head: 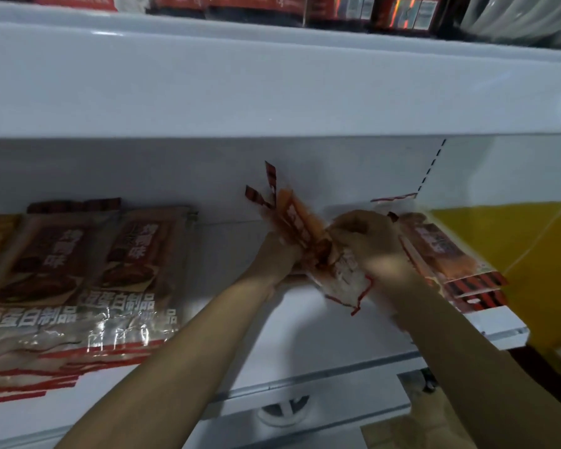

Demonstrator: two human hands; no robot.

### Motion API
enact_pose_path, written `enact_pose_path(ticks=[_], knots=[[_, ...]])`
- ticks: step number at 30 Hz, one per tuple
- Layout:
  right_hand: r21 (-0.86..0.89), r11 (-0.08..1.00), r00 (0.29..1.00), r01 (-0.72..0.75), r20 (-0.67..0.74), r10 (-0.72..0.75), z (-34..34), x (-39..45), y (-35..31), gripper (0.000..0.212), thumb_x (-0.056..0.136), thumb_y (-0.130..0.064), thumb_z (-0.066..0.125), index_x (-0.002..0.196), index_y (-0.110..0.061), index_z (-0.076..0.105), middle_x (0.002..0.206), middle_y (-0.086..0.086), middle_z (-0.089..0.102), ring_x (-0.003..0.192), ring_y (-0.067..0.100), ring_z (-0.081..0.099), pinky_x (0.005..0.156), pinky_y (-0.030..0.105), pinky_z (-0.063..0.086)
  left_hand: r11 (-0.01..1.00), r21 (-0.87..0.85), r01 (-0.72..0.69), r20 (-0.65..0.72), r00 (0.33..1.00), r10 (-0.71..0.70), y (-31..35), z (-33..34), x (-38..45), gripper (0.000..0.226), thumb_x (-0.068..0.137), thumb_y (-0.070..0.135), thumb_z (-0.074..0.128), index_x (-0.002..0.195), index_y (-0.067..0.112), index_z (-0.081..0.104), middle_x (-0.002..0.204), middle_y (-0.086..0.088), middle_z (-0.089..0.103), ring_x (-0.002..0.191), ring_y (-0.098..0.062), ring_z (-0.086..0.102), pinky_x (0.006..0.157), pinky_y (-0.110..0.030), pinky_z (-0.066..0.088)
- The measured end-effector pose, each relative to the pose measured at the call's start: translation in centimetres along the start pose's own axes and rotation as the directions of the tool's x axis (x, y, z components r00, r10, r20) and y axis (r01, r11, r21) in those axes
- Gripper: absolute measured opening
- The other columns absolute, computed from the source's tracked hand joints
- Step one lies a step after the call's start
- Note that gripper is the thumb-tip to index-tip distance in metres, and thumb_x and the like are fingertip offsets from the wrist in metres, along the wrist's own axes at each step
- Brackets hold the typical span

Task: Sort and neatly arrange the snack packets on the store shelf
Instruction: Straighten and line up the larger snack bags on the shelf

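A white metal store shelf [305, 322] runs across at about chest height, with another white shelf [272, 92] overhanging it and dark red boxes [256, 8] lined up along that upper one. Off to the right the wall turns yellow [515, 241].

Both bare arms reach in over the lower shelf. The left hand [280, 251] is wrapped around the lower end of a bunch of orange-red snack packets [297, 222], which fan upward and to the left, their striped top edges sticking out against the back panel. The right hand [366, 241] is curled over the same bunch from the right side, fingers bent down onto it; a clear-windowed packet [344, 280] with a red border hangs out beneath that hand. Everything there is blurred, so exactly how many packets are held I cannot tell.

Just right of the right hand, a small stack of matching packets [447, 257] lies flat at the shelf's right end, striped ends toward the front edge. Well to the left, two overlapping piles of brown packets [88, 280] lie flat, print facing up.
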State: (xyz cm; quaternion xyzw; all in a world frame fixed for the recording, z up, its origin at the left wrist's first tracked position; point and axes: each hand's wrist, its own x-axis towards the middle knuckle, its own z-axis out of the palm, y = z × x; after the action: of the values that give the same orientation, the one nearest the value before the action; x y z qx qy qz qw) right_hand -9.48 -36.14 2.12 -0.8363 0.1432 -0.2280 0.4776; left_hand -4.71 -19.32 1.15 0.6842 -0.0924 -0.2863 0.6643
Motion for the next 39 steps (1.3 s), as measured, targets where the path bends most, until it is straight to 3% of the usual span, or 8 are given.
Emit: enact_pose_path(ticks=[6,11,15,19,25,32,36,39], knots=[[0.066,0.990,0.989,-0.127,-0.071,0.132,-0.9,2.7,2.6,0.013,0.085,0.000,0.073,0.086,-0.013,0.075,0.079,0.003,0.074,0.069,0.013,0.067,0.066,0.024,0.052,0.974,-0.223,0.032,-0.109,0.992,-0.058,-1.1,-1.9,-0.9,0.029,0.097,-0.016,0.043,0.114,-0.009,0.065,0.107,-0.026,0.073,0.091,-0.032,0.075,0.081,-0.039,0.064],[-0.054,0.981,0.978,-0.188,-0.098,0.183,-1.4,3.9,4.2,0.017,0.090,-0.007,0.073,0.085,-0.023,0.068,0.092,0.005,0.073,0.081,0.025,0.070,0.074,0.035,0.056,0.933,-0.358,0.029,-0.139,0.987,-0.085,-0.1,-4.2,-2.9,0.032,0.098,-0.016,0.039,0.096,-0.001,0.067,0.080,-0.015,0.076,0.063,-0.020,0.074,0.055,-0.027,0.060],[-0.250,0.953,0.981,-0.169,-0.136,0.138,-0.8,3.0,3.8,0.011,0.093,-0.014,0.071,0.102,-0.019,0.068,0.097,-0.002,0.067,0.091,0.017,0.064,0.066,0.022,0.046,0.979,-0.189,0.073,-0.112,0.989,-0.096,0.7,-6.7,-4.5,0.043,0.094,-0.015,0.036,0.103,0.016,0.065,0.063,-0.002,0.073,0.048,-0.008,0.065,0.045,-0.019,0.051],[-0.541,0.840,0.985,-0.031,-0.160,-0.067,1.4,1.1,2.2,0.026,0.091,-0.012,0.064,0.116,-0.018,0.065,0.115,0.008,0.067,0.111,0.029,0.059,0.092,0.040,0.049,0.991,-0.053,0.121,-0.092,0.988,-0.126,1.9,-9.6,-5.9,0.032,0.093,-0.011,0.039,0.080,0.015,0.053,0.044,0.004,0.052,0.039,-0.007,0.048,0.041,-0.017,0.038],[-0.247,0.969,0.999,0.005,0.042,0.005,7.0,-2.3,-5.5,0.016,0.102,-0.042,0.051,0.101,-0.031,0.062,0.088,0.000,0.069,0.075,0.018,0.064,0.061,0.031,0.043,0.993,-0.090,0.077,-0.087,0.993,-0.085,2.8,-12.8,-8.5,0.029,0.091,-0.010,0.041,0.092,0.008,0.065,0.064,-0.003,0.058,0.049,-0.008,0.054,0.044,-0.016,0.043],[-0.457,0.858,0.934,0.235,0.352,-0.069,11.6,-3.0,-5.8,0.022,0.108,-0.032,0.040,0.102,-0.032,0.062,0.104,-0.010,0.062,0.096,0.013,0.065,0.074,0.019,0.045,0.965,-0.255,0.058,-0.057,0.996,-0.075,3.2,-16.4,-11.4,0.028,0.091,-0.015,0.038,0.080,0.002,0.058,0.058,-0.006,0.064,0.042,-0.006,0.057,0.040,-0.014,0.042],[-0.152,0.988,0.974,-0.024,0.220,0.058,13.4,-4.9,-7.1,0.032,0.110,-0.032,0.041,0.111,-0.017,0.069,0.113,-0.004,0.069,0.106,0.017,0.065,0.092,0.036,0.052,0.935,-0.353,0.044,0.020,0.999,-0.039,3.0,-18.1,-12.9,0.040,0.087,-0.022,0.031,0.090,0.003,0.062,0.068,-0.008,0.069,0.053,-0.011,0.063,0.044,-0.016,0.046],[0.302,0.914,0.945,-0.270,0.263,0.193,14.6,-7.0,-9.7,0.036,0.110,-0.037,0.039,0.107,-0.016,0.068,0.102,0.002,0.075,0.096,0.020,0.072,0.076,0.034,0.055,0.921,-0.385,0.062,0.039,0.998,-0.051,2.4,-19.6,-13.8,0.039,0.088,-0.022,0.037,0.104,-0.001,0.066,0.085,-0.017,0.075,0.067,-0.019,0.071,0.050,-0.022,0.055]])
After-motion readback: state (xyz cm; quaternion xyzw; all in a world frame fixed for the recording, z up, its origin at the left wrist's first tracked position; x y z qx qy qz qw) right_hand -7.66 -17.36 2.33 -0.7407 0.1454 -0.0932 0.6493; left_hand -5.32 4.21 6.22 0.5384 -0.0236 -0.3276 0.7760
